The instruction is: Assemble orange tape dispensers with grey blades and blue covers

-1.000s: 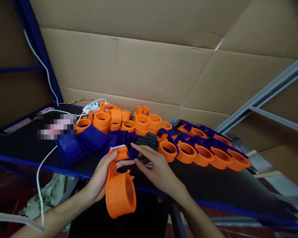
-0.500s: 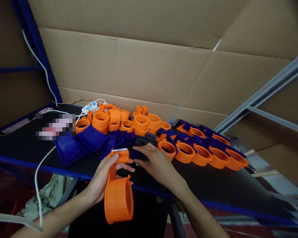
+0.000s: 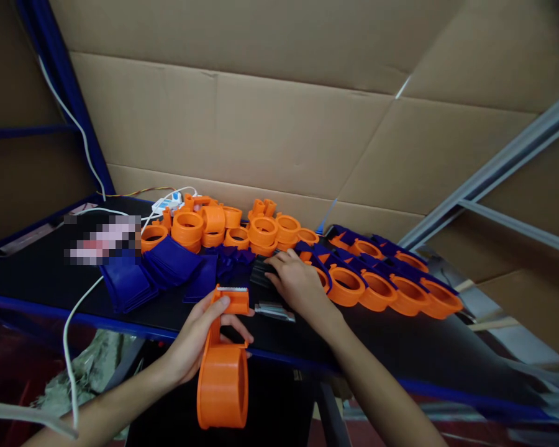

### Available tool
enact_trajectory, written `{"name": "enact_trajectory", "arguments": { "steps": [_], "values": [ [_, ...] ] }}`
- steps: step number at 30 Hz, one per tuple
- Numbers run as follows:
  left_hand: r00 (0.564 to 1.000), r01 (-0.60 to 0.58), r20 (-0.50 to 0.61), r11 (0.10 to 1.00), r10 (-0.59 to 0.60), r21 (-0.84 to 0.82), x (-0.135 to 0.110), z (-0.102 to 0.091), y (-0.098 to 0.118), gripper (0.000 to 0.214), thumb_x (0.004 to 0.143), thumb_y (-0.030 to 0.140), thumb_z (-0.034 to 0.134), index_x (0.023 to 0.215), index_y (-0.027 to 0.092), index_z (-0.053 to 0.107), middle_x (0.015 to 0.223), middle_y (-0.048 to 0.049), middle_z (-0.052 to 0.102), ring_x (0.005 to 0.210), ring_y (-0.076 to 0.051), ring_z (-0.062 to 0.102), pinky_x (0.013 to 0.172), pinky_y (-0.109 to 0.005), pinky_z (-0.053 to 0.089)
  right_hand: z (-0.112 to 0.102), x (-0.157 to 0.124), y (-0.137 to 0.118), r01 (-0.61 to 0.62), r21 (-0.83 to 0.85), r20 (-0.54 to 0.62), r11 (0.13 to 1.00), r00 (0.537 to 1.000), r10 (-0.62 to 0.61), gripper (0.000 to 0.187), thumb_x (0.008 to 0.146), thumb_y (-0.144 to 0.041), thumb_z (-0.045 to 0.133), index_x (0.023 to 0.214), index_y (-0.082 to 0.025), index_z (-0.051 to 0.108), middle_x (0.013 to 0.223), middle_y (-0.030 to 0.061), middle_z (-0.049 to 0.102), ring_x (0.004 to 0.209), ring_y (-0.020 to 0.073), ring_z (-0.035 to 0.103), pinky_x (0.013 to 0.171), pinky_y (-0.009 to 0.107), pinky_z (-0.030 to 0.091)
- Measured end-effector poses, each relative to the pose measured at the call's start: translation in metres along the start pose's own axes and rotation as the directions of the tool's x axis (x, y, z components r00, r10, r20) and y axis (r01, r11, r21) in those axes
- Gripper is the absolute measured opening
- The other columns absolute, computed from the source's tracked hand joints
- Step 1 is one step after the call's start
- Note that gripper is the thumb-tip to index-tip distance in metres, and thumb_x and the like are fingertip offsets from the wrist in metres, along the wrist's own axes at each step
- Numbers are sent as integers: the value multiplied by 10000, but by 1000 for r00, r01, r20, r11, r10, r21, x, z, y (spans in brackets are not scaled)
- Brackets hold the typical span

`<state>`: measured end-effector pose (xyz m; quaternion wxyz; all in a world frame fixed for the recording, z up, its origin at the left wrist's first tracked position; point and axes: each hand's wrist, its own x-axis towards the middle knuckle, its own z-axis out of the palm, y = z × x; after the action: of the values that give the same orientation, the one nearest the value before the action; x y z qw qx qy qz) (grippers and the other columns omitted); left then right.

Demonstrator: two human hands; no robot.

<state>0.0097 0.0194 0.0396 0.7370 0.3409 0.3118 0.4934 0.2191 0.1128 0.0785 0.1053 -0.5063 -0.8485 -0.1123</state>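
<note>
My left hand (image 3: 193, 338) grips an orange plastic tape-dispenser body (image 3: 223, 372) by its neck; its round drum hangs below the table's front edge and its toothed head points up. My right hand (image 3: 295, 282) reaches forward onto a stack of black ribbed pieces (image 3: 262, 271) on the black tabletop; whether its fingers have closed on one I cannot tell. Small metal strips (image 3: 274, 310) lie just behind that hand's wrist.
A pile of orange rings (image 3: 228, 226) sits at the back. Blue flat parts (image 3: 163, 267) lie to the left. A row of assembled orange-and-blue dispensers (image 3: 391, 282) runs right. A white cable (image 3: 81, 304) hangs over the blue table edge (image 3: 97, 320). Cardboard walls stand behind.
My right hand left the dispenser's head and moved forward to the black pieces. The left hand lowered the dispenser and turned its drum more edge-on.
</note>
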Motion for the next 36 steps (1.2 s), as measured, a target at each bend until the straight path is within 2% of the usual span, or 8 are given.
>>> {"name": "enact_trajectory", "arguments": {
  "steps": [12,19,21,24,26,28,31,36],
  "values": [
    [1000,4,-11,1000,-4,-2,1,3,2,361,917,440,587,1116,139,586,1045,-162,732,613,-201,707,571,-376,620,16,5,4,-12,28,8,1000,1000,12,130,908,-204,619,1028,-185,667,983,92,693,1038,250,595,764,321,481],
    [1000,9,-21,1000,-9,-19,2,1,0,408,899,462,609,1151,141,591,1052,-167,731,639,-216,712,586,-391,617,2,1,6,6,191,-97,982,995,13,164,899,-242,637,1055,-207,672,1042,79,684,965,219,625,764,318,504],
    [1000,-8,-28,1000,7,-26,2,2,1,413,909,460,599,1171,142,588,1074,-173,724,673,-228,717,611,-416,619,-8,-5,5,71,385,-185,920,983,2,149,885,-275,660,1018,-212,680,1005,70,683,843,193,629,710,309,515],
    [999,-40,-32,999,39,-34,2,3,0,398,908,445,609,1177,152,596,1168,-189,698,793,-275,738,656,-438,619,-22,-17,1,220,656,-269,722,962,-49,153,878,-295,683,1009,-215,677,1016,65,681,710,144,608,631,283,531],
    [998,-54,-30,998,53,-37,2,3,-1,405,891,438,640,1183,159,602,1189,-191,693,871,-310,743,666,-425,615,-28,-24,-4,278,736,-281,618,955,-96,137,887,-285,677,1008,-221,690,1030,68,682,730,142,624,623,274,545],
    [997,-64,-34,998,63,-30,3,3,-4,430,873,432,670,1200,164,597,1142,-185,711,902,-325,742,656,-399,608,-31,-28,-10,302,754,-264,583,953,-152,141,905,-273,654,1027,-231,710,1040,77,682,797,157,646,633,270,555],
    [996,-75,-48,997,76,13,3,3,-7,431,867,428,683,1203,175,589,1080,-160,729,891,-308,747,643,-354,591,-29,-32,-22,323,719,-252,616,946,-202,199,929,-244,621,1101,-250,719,1059,85,671,901,178,660,722,291,575],
    [995,-94,-5,993,95,75,2,4,-7,321,898,397,654,1130,177,614,1015,-107,754,839,-250,756,808,-367,563,-14,-37,-44,347,639,-339,686,928,-153,258,939,-201,602,1160,-283,708,1070,85,642,951,190,655,775,319,583]
  ]
}}
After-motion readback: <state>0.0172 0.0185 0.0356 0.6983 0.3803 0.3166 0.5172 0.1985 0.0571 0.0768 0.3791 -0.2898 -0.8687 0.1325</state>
